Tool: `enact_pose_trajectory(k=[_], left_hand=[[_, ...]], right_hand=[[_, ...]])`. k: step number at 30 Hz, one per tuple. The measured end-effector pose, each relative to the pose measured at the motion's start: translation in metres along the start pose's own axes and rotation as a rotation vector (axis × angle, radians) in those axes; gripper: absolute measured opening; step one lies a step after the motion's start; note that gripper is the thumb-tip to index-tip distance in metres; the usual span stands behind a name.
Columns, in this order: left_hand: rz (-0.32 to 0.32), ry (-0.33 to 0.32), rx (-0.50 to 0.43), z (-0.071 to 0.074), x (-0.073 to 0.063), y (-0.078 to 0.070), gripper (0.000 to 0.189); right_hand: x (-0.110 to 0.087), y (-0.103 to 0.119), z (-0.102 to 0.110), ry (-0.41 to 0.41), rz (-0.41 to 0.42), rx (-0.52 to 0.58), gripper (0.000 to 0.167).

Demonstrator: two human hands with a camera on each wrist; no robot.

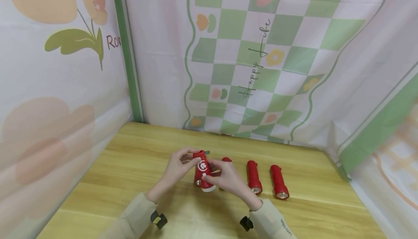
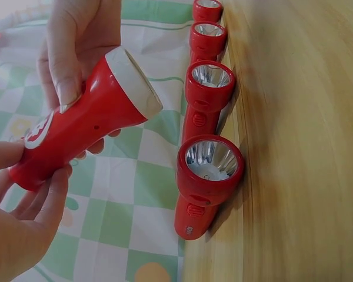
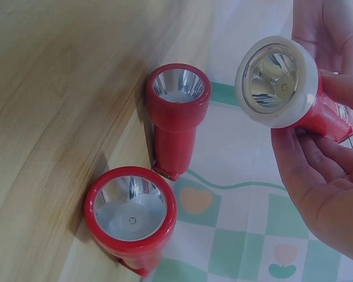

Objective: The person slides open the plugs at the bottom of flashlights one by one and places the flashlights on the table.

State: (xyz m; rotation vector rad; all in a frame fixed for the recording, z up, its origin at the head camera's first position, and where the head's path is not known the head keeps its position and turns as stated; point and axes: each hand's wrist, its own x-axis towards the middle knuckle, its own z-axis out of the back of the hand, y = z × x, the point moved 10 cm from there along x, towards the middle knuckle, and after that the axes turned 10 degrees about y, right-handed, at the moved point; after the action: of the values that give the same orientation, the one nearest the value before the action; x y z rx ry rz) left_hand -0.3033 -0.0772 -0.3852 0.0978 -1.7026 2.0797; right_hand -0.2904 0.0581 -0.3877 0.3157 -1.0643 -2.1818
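Observation:
Both my hands hold a red flashlight [image 1: 203, 166] with a white head rim and a round white emblem, raised over the table. My left hand [image 1: 177, 168] grips its tail end, where a small grey-green piece sticks out. My right hand [image 1: 226, 177] grips the body near the head. In the left wrist view, the right thumb [image 2: 67, 88] lies by a small white switch. The lens [image 3: 273, 79] faces the right wrist camera and looks unlit. Several all-red flashlights lie in a row; one [image 2: 206, 182] is just under the held one and another is partly hidden behind my right hand.
Two more red flashlights [image 1: 253, 177] lie right of my hands, lens ends toward me. The wooden table [image 1: 130, 152] meets a checked, printed cloth [image 1: 225, 86] at its far edge. More printed cloth [image 1: 49, 86] hangs along the left side, and also on the right.

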Motion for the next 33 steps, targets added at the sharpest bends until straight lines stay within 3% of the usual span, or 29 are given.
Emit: enact_pose_trajectory(k=[16, 33], left_hand=[[0.047, -0.001, -0.055, 0.002, -0.002, 0.004, 0.028], [0.110, -0.001, -0.128, 0.002, 0.000, 0.018, 0.030]], right_hand=[[-0.002, -0.002, -0.001, 0.013, -0.042, 0.018, 0.046], [-0.001, -0.005, -0.006, 0.045, -0.008, -0.008, 0.050]])
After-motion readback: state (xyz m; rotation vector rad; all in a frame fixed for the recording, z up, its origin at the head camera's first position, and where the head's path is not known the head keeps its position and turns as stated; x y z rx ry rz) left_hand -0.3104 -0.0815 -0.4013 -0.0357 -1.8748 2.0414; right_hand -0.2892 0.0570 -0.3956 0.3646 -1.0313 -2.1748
